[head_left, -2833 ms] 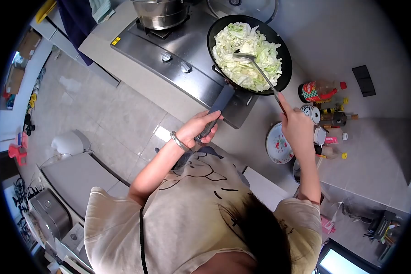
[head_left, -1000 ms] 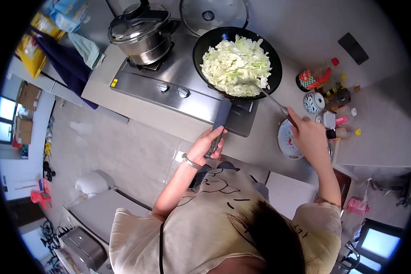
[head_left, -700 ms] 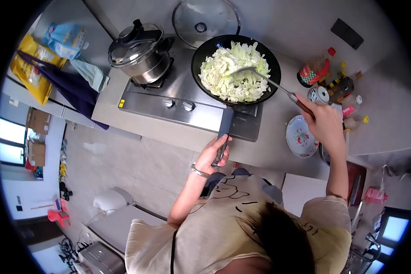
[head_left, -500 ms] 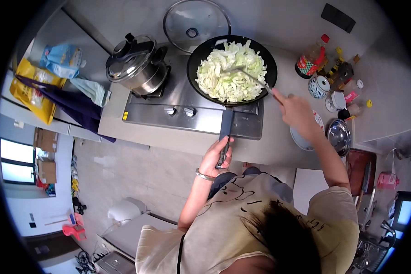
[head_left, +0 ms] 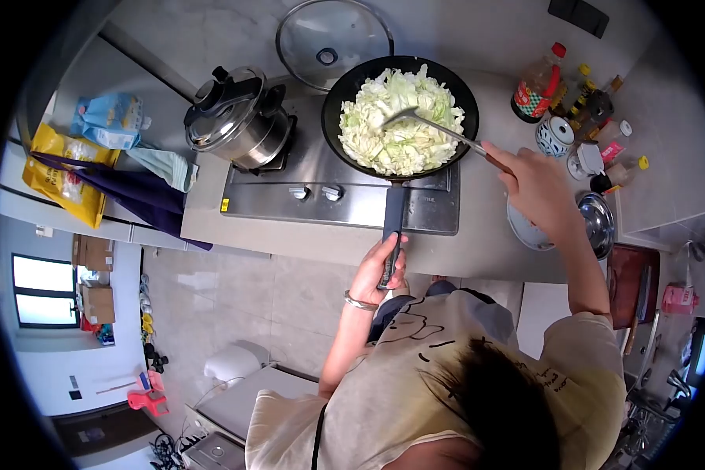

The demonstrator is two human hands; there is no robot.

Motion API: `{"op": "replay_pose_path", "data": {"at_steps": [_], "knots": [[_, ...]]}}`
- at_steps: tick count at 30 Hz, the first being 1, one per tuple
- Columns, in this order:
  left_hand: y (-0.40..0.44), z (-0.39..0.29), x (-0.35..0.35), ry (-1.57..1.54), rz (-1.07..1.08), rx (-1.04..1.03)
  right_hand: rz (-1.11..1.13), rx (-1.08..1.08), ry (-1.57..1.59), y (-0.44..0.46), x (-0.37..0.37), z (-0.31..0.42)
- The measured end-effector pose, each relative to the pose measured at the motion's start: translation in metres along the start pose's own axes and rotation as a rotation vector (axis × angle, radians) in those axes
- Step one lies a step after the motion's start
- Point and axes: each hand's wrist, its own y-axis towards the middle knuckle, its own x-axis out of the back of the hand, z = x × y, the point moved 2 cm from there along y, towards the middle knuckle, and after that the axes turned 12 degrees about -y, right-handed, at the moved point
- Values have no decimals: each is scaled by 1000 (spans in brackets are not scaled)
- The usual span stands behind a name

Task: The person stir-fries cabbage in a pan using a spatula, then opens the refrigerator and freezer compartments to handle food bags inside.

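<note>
My left hand (head_left: 378,269) is closed around the dark handle (head_left: 394,213) of a black wok (head_left: 468,117), which sits on the right side of the steel stove. A heap of chopped pale green cabbage (head_left: 392,141) fills much of the wok. Closed on the brown grip of a metal spatula (head_left: 446,131), my right hand (head_left: 534,184) is to the right of the wok, above the counter. The spatula's head rests at the top of the cabbage, near its middle. Partly behind my right hand lies a patterned plate (head_left: 527,229).
A lidded pressure cooker (head_left: 239,121) stands on the stove's left side. Behind the wok, a glass lid (head_left: 333,39) leans on the wall. Sauce bottles (head_left: 537,86) and jars (head_left: 554,136) line the right of the counter, near a steel bowl (head_left: 597,223).
The camera view has turned and shifted. The spatula has moved about within the cabbage, and my right hand has moved with it. My left hand has stayed on the wok handle.
</note>
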Motion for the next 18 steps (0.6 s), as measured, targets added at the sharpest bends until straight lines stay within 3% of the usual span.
{"op": "replay_pose_path", "data": {"at_steps": [3,9,15,18], "knots": [[0,0,0,40,-11,-11,-136,22,-11,24,-30,3],[1,-1,0,20,9,-12,126,-28,-161,-3,-24,23],[-1,0,2,55,15,-17,-168,33,-32,12,-28,1],[0,-1,-1,68,16,-27,-113,-10,-49,-2,-2,3]]}}
